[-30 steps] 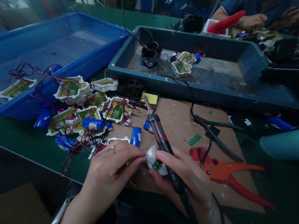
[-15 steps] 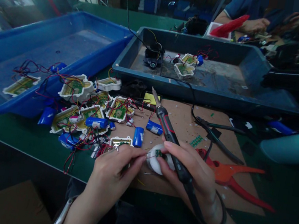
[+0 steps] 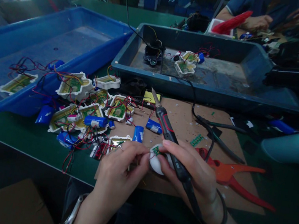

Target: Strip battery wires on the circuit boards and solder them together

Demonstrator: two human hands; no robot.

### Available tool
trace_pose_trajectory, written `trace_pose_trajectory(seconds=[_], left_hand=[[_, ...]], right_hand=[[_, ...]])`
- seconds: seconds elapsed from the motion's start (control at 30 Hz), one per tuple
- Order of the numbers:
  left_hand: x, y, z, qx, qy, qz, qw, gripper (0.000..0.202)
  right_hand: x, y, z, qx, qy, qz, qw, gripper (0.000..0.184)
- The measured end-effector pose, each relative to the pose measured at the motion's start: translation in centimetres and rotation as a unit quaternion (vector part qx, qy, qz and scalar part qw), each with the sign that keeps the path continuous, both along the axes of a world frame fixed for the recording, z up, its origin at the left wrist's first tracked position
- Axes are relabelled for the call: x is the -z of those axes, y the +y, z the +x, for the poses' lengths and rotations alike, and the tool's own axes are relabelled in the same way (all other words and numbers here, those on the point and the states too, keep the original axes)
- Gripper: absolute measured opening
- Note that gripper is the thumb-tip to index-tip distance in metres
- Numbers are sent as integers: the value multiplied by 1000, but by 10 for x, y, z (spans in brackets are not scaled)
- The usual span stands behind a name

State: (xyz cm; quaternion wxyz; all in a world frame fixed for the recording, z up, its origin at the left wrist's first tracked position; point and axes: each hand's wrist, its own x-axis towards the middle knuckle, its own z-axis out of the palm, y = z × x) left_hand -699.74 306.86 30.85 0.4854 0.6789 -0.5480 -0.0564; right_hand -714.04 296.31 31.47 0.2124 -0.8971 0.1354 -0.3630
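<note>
My right hand (image 3: 194,170) is closed around a soldering iron (image 3: 168,129), its metal tip pointing up and away. The thumb and a finger of that hand also steady a small green circuit board (image 3: 155,151) against a white rounded piece (image 3: 155,164). My left hand (image 3: 122,165) is closed in a pinch at the board's left edge, on a thin wire (image 3: 152,155) that is mostly hidden by the fingertips. Just beyond the left hand lies an open white housing (image 3: 117,140). Two blue cylindrical cells (image 3: 139,134) rest past the fingers.
White housings with circuit boards (image 3: 118,108), wires and blue cells crowd the left. Behind stand a blue tray (image 3: 91,49) and a grey-blue tray (image 3: 214,88). Orange-handled pliers (image 3: 228,174) and a small green board strip (image 3: 196,140) lie on cardboard (image 3: 178,113). A co-worker's hand (image 3: 259,22) shows across the table.
My left hand has moved slightly right, its fingertips now against the board. The board has tilted a little on the white piece. My right hand still holds the soldering iron, nearly unmoved.
</note>
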Motion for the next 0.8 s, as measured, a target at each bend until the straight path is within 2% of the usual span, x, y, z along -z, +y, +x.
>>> trace_pose_trajectory(seconds=[0.23,0.47,0.63,0.73,0.8], left_hand=[[10,-7,-8,-3,-4,-54,999,9],[11,-9,-8,-4,3,-46,999,12],[9,-10,-9,-17,22,-42,999,13],[7,-10,-9,-18,24,-35,999,13],[7,-10,-9,-19,24,-34,999,14]], right_hand=[[0,1,-1,-17,-9,32,999,38],[1,2,-2,6,-7,40,999,45],[-3,-1,-6,-2,-23,60,998,48],[-7,-5,-9,25,-68,100,992,45],[-10,-10,-10,74,-153,126,977,39]])
